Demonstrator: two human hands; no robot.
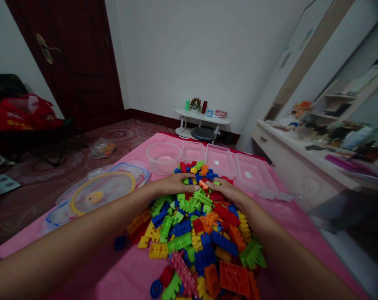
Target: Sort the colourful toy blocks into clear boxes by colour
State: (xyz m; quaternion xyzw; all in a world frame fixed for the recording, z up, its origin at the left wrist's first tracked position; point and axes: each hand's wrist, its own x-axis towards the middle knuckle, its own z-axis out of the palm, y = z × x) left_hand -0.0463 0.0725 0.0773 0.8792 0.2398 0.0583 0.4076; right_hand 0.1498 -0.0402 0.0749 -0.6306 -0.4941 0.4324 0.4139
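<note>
A large heap of colourful toy building blocks (179, 227) lies on a pink cloth (114, 271). My left hand (178, 183) rests on the far part of the heap, thumb and fingers apart and pointing right. Facing it from the other side, my right hand (227, 191) touches the blocks with its fingers stretched out to the left. A small orange block (203, 184) shows between the two hands. Neither hand visibly grips a block. Some fingertips are partly hidden among the pieces. Near me lie a red square block (234, 278) and a blue ring-shaped piece (156, 288).
Behind the heap stand a round clear tub (164, 146) and several rectangular clear containers (220, 160). Stacked clear lids (103, 193) with coloured rims lie at left. A dresser (304, 166) stands at right, and a small white table (204, 116) by the far wall.
</note>
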